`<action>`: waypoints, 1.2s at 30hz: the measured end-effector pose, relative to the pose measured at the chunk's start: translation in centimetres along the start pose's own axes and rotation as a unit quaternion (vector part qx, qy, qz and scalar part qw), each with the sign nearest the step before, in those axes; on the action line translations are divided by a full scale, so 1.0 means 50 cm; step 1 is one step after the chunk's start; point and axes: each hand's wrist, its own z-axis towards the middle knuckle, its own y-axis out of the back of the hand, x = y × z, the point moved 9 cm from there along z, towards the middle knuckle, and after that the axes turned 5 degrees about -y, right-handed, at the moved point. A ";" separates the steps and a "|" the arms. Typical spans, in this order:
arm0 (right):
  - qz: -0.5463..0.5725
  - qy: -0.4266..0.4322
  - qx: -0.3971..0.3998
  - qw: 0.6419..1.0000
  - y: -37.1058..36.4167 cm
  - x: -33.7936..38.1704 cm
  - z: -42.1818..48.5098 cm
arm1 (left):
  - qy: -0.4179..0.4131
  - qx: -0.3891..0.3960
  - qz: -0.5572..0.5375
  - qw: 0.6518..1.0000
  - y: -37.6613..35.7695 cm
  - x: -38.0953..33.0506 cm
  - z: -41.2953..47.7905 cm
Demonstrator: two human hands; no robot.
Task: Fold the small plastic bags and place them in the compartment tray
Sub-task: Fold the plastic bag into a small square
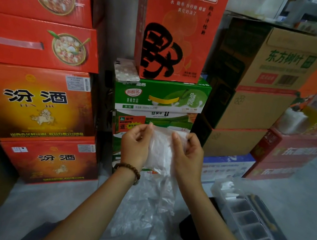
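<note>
- Left hand (135, 145) and right hand (188, 155) pinch the plastic bag (161, 151) by its top edge.
- Bag hangs lengthwise below the grip.
- Compartment tray (231, 219) lies lower right, nearer the right hand.

One wide-angle view looks forward and down from the person's head. It faces stacked boxes (33, 101) close ahead, with the floor (38, 200) at the bottom.

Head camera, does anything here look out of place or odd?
A phone lies on the green carton, right at its left end beside the tall red box; it looks left behind there and might slide off. The plastic bag pinched by the left hand and right hand looks fine.
</note>
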 end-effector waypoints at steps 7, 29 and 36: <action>-0.029 0.001 -0.011 1.000 0.008 -0.006 -0.001 | -0.082 0.042 0.085 0.992 -0.028 -0.034 -0.035; 0.012 -0.023 -0.096 0.995 0.041 0.001 0.001 | 0.006 -0.022 0.039 0.999 0.002 -0.005 -0.015; 0.018 -0.048 -0.108 0.993 0.083 -0.007 0.021 | 0.083 0.246 0.090 0.961 -0.062 0.028 -0.052</action>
